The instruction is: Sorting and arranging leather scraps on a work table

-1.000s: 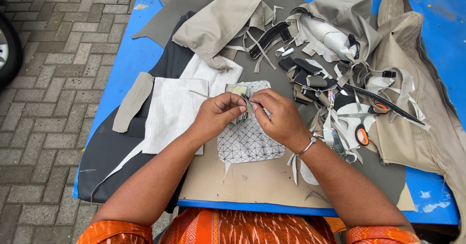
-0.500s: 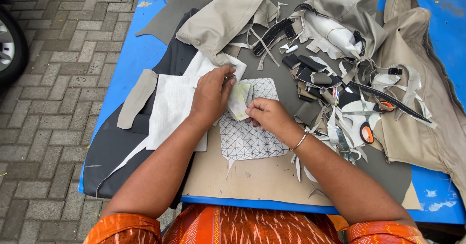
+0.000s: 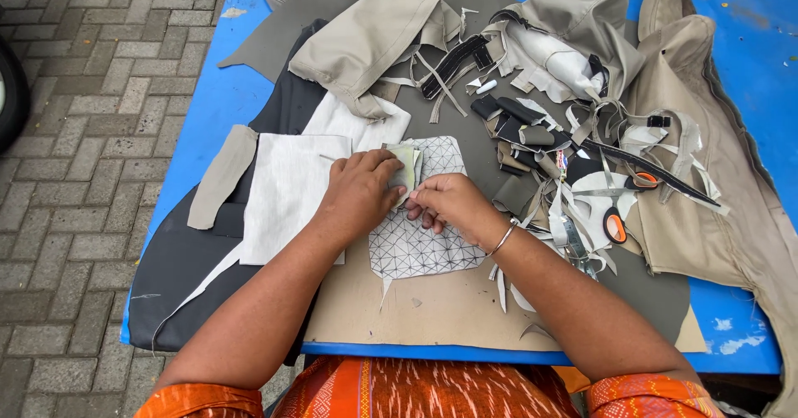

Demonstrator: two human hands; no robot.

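Both hands have lowered: left hand pinches the pale folded patch closed, right hand lies open on the quilted panel, seam unfinished.

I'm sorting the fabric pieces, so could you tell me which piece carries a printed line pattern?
It is the white quilted piece with the dark diamond grid, lying under both hands; the pale grey sheet to its left and the beige pieces are plain.

A blue table carries dark grey sheet material, tan board and beige fabric pieces.
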